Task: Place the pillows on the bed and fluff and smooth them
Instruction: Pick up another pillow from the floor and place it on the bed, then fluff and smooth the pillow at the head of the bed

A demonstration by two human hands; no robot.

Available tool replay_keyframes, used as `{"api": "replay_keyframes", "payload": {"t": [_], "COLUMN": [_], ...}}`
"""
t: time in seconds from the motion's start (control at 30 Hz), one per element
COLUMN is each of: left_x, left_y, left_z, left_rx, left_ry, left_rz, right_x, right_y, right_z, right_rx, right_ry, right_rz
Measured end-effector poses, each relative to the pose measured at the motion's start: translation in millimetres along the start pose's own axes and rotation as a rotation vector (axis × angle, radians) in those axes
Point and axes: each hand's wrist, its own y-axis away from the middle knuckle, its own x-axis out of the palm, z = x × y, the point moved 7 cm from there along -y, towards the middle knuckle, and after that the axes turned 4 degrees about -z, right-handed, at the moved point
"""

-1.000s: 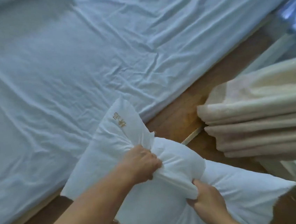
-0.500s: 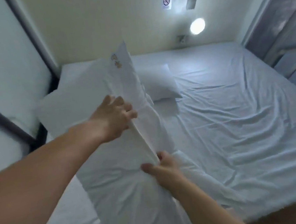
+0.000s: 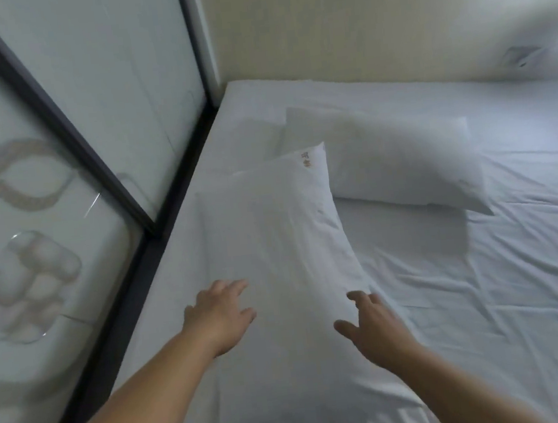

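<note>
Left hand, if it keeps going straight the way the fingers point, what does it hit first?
Probably the near pillow: the left hand is open, fingers aimed at its lower part. How high the hand is, I cannot tell.

Near pillow [image 3: 273, 232] lies on the bed [image 3: 486, 293] (left edge), second pillow [image 3: 396, 157] behind-right

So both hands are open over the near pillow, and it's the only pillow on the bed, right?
Not quite. Both the left hand and right hand are open over the near pillow, but the head view shows a second pillow lying beyond it on the bed.
</note>
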Motion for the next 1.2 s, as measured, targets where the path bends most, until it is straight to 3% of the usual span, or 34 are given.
{"api": "replay_keyframes", "payload": {"t": [0.13, 0.23, 0.4, 0.53, 0.67, 0.77, 0.83, 0.93, 1.03, 1.1, 1.2], "left_x": [30, 56, 125, 154, 129, 104, 73, 5, -61, -91, -94], "left_y": [-48, -99, -198, -236, -251, -239, -227, -224, -245, -274, -320], "left_z": [37, 49, 55, 46, 37, 29, 31, 50, 63, 73, 81], "left_rx": [-0.256, -0.342, -0.361, -0.253, -0.067, -0.028, -0.022, -0.091, -0.04, -0.06, -0.164], "left_ry": [0.3, 0.42, 0.425, 0.233, 0.302, 0.416, 0.464, 0.52, 0.444, 0.334, 0.07], "left_rz": [-0.025, -0.023, -0.118, -0.45, -0.566, -0.546, -0.528, -0.679, -0.753, -0.708, -0.485], "right_x": [-6, 6, 100, 126, 118, 91, 63, 20, -13, -25, -28], "right_y": [-88, -155, -232, -277, -296, -279, -262, -249, -264, -288, -332], "right_z": [33, 43, 24, 15, 29, 41, 59, 105, 153, 175, 170], "right_rx": [-0.031, 0.018, 0.051, 0.046, 0.058, 0.004, -0.042, -0.136, -0.143, -0.102, 0.006], "right_ry": [0.014, -0.036, 0.053, 0.112, 0.068, -0.054, -0.111, -0.236, -0.301, -0.324, -0.274], "right_rz": [-0.074, -0.111, -0.189, -0.404, -0.384, -0.358, -0.435, -0.566, -0.597, -0.52, -0.346]}}
